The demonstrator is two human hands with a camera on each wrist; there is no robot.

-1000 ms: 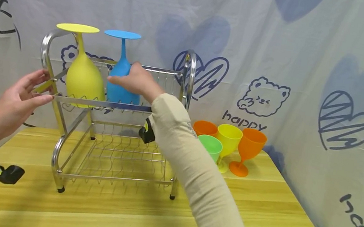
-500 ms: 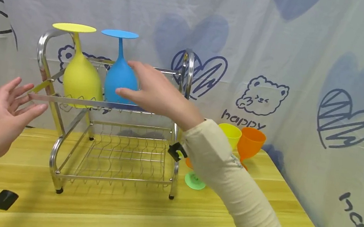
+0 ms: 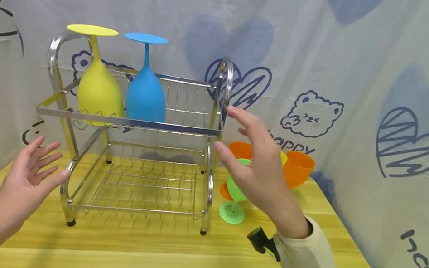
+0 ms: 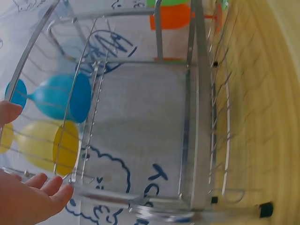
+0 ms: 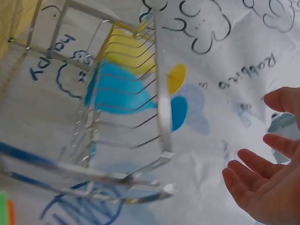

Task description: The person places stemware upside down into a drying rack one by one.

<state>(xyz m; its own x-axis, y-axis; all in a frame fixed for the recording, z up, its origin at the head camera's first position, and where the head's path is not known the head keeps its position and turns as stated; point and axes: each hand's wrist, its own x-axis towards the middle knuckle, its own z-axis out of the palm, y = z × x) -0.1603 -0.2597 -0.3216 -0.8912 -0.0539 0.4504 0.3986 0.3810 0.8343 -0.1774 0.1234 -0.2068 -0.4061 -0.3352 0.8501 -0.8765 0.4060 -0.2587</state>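
Printed cloth backdrop (image 3: 373,60) all round, wooden table (image 3: 180,257) below; the two-tier steel rack (image 3: 138,122) stands on it, yellow goblet (image 3: 99,88) and blue goblet (image 3: 146,97) upside down side by side on its top tier; right of the rack, green goblet (image 3: 236,192), orange goblets (image 3: 296,166) and another yellow one, partly hidden behind the right hand (image 3: 260,172); that hand hovers with fingers spread, holding nothing; left hand (image 3: 29,176), also spread and empty, floats near the rack's lower left leg.

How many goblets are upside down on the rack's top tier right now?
2: a yellow goblet at the left end and a blue goblet beside it, both on the rack. None looks hidden there.
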